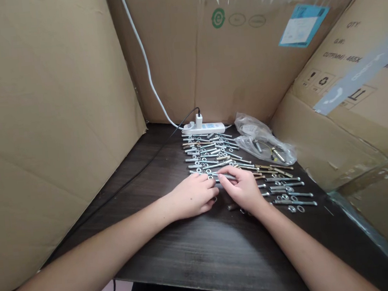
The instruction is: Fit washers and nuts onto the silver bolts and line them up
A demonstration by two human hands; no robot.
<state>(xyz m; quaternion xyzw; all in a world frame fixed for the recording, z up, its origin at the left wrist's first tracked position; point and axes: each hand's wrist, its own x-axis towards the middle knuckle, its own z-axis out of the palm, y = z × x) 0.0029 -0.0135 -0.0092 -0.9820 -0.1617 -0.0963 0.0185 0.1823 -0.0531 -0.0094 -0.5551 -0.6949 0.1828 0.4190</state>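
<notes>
My right hand [243,188] pinches a silver bolt [226,176] between thumb and fingers, over the front of the laid-out hardware. Close beside it, my left hand [193,195] has its fingers curled in at the bolt's left end; what they grip is mostly hidden. A small ring [214,199] shows at the left hand's lower fingertips. Behind both hands lie rows of silver bolts [204,166] with loose washers and nuts among them. Brass-coloured bolts [273,168] lie to the right, and more silver bolts [294,203] with washers [300,209] sit nearer the right forearm.
A white power strip [209,128] with a plugged-in charger stands behind the rows. A clear plastic bag [264,139] with metal parts lies at the back right. A black cable [129,180] crosses the dark table [190,259] on the left. Cardboard boxes [235,69] wall in three sides.
</notes>
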